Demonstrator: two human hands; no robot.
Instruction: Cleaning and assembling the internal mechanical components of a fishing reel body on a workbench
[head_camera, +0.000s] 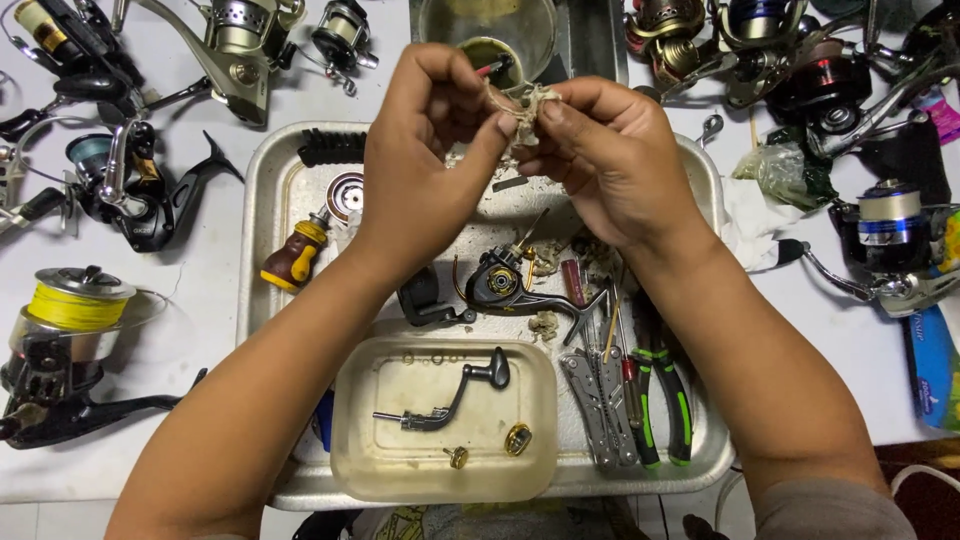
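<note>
The small part pinched inside the dirty rag (522, 108) is hidden by the fingers of the left hand (425, 150) and the right hand (610, 160), so its kind cannot be told. Both forearms cover stretches of the metal tray (262, 200), and the right one hides the upper ends of the pliers (665, 400). The fishing reels (60, 60) along the top and side edges are cut off. The glass jar (488, 30) is cropped at the top edge.
</note>
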